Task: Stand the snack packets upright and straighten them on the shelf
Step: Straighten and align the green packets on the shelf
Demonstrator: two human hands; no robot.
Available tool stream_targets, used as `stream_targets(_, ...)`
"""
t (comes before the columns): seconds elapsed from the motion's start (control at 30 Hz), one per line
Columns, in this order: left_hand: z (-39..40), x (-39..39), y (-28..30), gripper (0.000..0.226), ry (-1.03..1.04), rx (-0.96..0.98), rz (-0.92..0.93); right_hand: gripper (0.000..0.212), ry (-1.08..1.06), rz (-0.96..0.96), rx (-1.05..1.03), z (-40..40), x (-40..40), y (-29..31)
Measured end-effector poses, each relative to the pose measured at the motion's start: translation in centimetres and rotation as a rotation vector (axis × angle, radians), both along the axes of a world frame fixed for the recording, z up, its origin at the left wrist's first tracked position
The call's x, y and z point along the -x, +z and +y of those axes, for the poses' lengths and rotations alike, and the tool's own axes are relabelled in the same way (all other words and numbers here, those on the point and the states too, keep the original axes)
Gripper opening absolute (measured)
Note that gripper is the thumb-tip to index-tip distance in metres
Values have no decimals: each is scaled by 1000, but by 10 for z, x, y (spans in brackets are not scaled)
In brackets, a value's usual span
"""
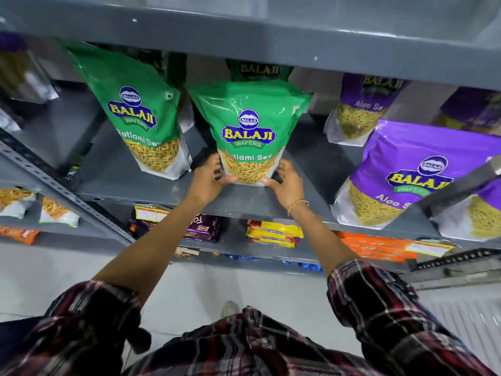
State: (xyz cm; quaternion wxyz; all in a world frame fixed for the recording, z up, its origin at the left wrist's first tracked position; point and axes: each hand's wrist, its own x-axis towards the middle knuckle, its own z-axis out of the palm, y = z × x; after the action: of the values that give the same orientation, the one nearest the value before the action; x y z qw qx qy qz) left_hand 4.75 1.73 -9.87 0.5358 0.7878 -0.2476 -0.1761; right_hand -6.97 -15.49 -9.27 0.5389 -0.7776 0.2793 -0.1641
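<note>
A green Balaji Ratlami Sev packet (248, 123) stands upright in the middle of the grey shelf (151, 185). My left hand (208, 177) grips its lower left corner and my right hand (287, 183) grips its lower right corner. A second green packet (135, 109) stands upright to its left, leaning slightly. Another green packet (259, 69) shows behind the held one, mostly hidden. Purple Aloo Sev packets stand on the right: one at the front (412, 169), one further back (363, 107).
The shelf board above (271, 36) overhangs the packet tops. Slotted metal uprights (62, 185) flank the bay. Lower shelves hold biscuit packs (273, 233), purple packs (203, 229) and orange packs (379, 248). More packets sit at far left (21, 74). Grey floor below.
</note>
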Motion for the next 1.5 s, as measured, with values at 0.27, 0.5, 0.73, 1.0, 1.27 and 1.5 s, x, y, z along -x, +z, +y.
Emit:
stream_targets(0.27,23,28,-6,61,-7,-44,-41,53,-22,-11,7,23,37,-5)
stream_targets(0.5,34,59,-1,59,-1,-46,-43,54,-4,-14,12,34,64,-4)
stream_targets(0.73,37,71,6,64,-27,-53,3,59,41,-31,-30,41,79,3)
stream_targets(1.0,86,62,1,47,198,-84,-49,11,-83,-139,244,108,97,0)
stream_targets(1.27,146,-28,27,45,427,-39,-244,15,201,-75,213,168,2,32)
stream_targets(1.5,167,-110,44,89,108,-119,-10,75,160,146,229,187,-86,38)
